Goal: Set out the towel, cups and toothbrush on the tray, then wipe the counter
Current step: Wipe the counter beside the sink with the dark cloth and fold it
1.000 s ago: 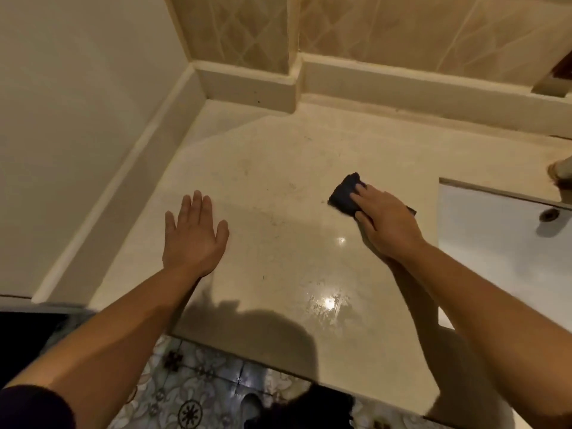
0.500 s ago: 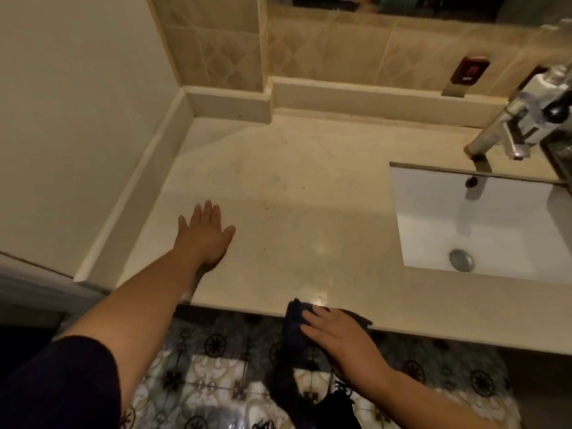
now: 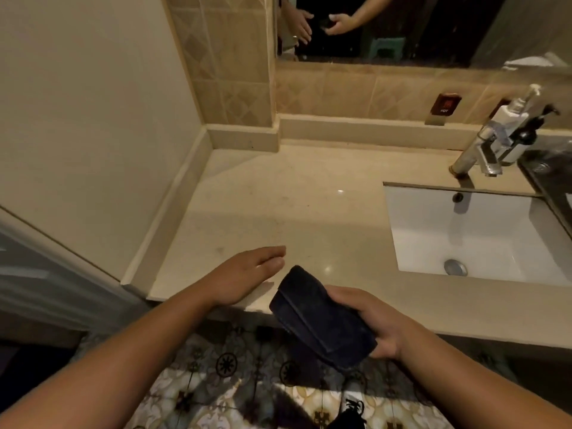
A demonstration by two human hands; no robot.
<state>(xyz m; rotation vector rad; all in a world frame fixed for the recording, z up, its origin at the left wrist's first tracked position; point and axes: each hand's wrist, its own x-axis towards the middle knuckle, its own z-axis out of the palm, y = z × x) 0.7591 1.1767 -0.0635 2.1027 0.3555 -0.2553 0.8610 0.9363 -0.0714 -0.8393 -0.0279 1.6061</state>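
left hand (image 3: 244, 275) is hovering palm down at the counter (image 3: 309, 218) front edge, lower centre, fingers pressed together, gripping nothing | right hand (image 3: 376, 325) is cupping the folded dark cloth (image 3: 318, 317) from beneath, fingers curled round it | sink (image 3: 483, 236) at right is sitting empty | cloth's long axis is running upper left to lower right, off the counter edge

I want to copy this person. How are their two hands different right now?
The left hand is flat and open, fingers stretched over the counter edge; the right hand is curled, its grip closed on a folded dark cloth. The left hand holds nothing; the right hand holds the cloth. The left hand is over the counter; the right hand is mostly past its front edge. Both are bare.
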